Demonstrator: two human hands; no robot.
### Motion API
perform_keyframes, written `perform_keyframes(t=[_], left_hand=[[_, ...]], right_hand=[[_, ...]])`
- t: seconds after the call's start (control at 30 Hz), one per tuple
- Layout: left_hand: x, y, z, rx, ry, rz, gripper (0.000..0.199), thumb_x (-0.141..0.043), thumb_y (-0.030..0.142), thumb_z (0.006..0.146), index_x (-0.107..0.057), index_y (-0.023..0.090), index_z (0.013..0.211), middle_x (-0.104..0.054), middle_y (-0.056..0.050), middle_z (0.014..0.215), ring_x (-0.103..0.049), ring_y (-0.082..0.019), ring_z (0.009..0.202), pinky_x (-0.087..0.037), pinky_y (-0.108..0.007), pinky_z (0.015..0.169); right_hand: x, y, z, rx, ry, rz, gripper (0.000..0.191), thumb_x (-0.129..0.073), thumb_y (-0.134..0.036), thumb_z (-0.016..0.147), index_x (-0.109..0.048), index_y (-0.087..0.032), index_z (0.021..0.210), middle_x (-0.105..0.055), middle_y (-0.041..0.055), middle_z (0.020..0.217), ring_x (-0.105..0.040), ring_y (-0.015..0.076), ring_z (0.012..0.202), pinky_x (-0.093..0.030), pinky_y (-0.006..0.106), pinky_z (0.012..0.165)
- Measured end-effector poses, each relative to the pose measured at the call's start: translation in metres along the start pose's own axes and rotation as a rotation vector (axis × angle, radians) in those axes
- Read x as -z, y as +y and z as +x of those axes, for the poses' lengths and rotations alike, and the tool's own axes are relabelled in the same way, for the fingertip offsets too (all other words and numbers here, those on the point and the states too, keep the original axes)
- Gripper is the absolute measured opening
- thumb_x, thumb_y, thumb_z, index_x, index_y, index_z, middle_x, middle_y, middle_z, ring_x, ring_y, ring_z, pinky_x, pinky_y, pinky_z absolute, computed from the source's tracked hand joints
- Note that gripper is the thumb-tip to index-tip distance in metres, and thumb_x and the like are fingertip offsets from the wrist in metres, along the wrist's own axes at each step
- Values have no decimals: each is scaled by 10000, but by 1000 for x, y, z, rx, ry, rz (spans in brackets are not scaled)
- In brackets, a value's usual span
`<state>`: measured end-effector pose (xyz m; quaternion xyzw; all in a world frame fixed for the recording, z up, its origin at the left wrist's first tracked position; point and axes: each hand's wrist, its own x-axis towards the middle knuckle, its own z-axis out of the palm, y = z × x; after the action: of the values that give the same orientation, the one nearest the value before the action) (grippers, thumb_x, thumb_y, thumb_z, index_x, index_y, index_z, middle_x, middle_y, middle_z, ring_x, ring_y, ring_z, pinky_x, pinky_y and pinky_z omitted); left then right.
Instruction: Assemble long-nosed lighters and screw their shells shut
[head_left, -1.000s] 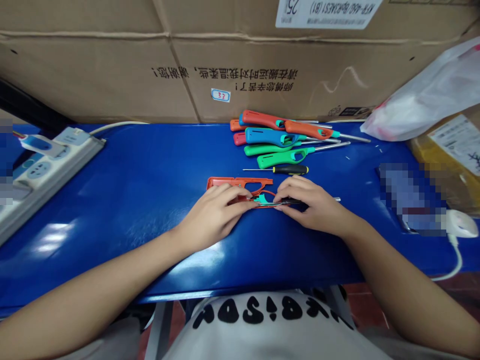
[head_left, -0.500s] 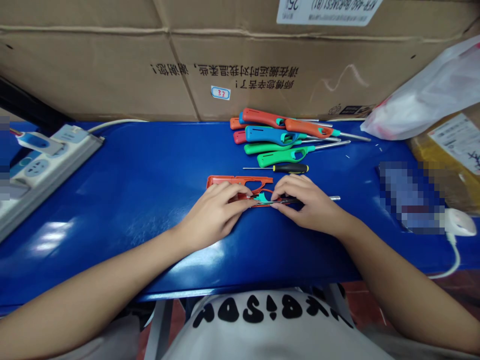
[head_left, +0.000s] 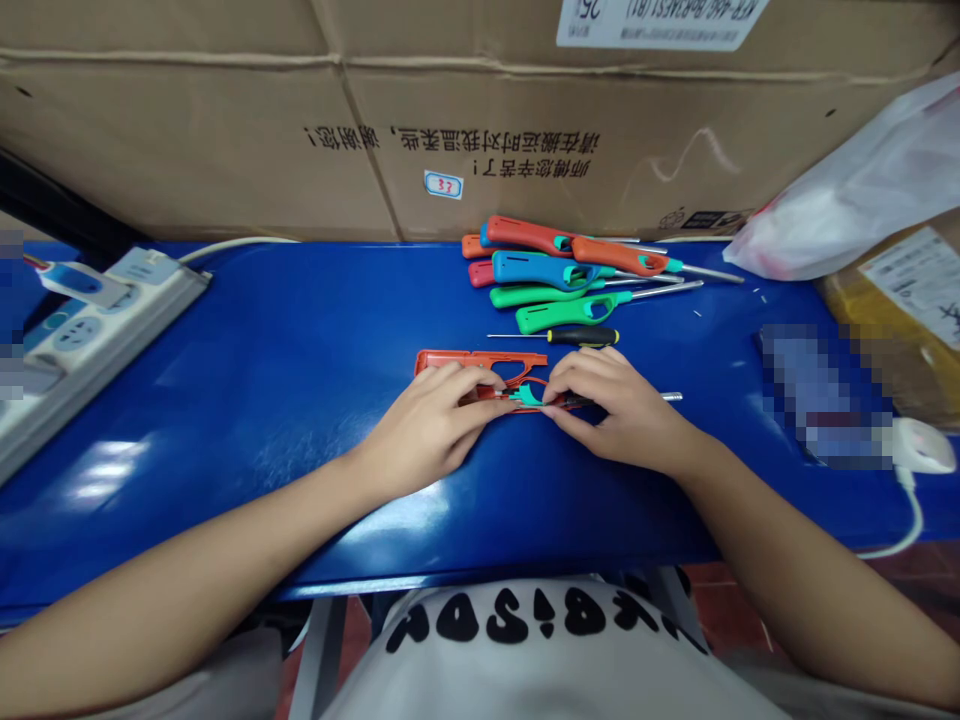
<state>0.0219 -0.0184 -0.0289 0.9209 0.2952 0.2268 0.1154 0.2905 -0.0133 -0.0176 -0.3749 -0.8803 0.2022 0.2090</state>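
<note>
An opened orange lighter (head_left: 534, 408) lies on the blue table, its metal tube pointing right. A green trigger piece (head_left: 528, 395) shows inside it between my hands. My left hand (head_left: 431, 425) pinches the lighter's left part with thumb and index finger. On the right side, my right hand (head_left: 619, 405) has its fingertips closed on the lighter near the trigger piece; the exact part they grip is too small to tell. Just behind the lighter lies a separate orange shell half (head_left: 480, 359), partly covered by my left fingers.
A screwdriver (head_left: 583, 337) lies behind my hands. Farther back are several coloured lighters (head_left: 574, 270) in a pile before a large cardboard box (head_left: 247, 140). A power strip (head_left: 97, 310) is at left; a blurred phone-like object (head_left: 821, 395), white plug (head_left: 921, 445) and plastic bag (head_left: 840, 190) are at right.
The green trigger piece has shifted slightly right and tilted between my fingertips. Both hands keep nearly the same place and grip.
</note>
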Motion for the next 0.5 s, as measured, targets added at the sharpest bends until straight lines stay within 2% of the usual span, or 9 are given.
perform_keyframes(t=[0.3,0.5], left_hand=[[2,1,0,-67,-24,168,303,-519,172,1019,-695,197,1264,-665,-135,1228,-614,-266,1034,-521,-392,827],[10,0,1,-45,36,73,324,-554,193,1006,-659,194,1313,-675,-126,1235,-627,-257,1091,-519,-396,876]], right_hand=[[7,4,-2,-71,-17,37,78,-617,-211,951,-651,-245,890,-685,4,946,-622,177,936,-386,368,903],[21,11,-5,-97,20,62,46,-626,-218,922,-662,-245,913,-685,27,966,-631,209,953,-430,394,919]])
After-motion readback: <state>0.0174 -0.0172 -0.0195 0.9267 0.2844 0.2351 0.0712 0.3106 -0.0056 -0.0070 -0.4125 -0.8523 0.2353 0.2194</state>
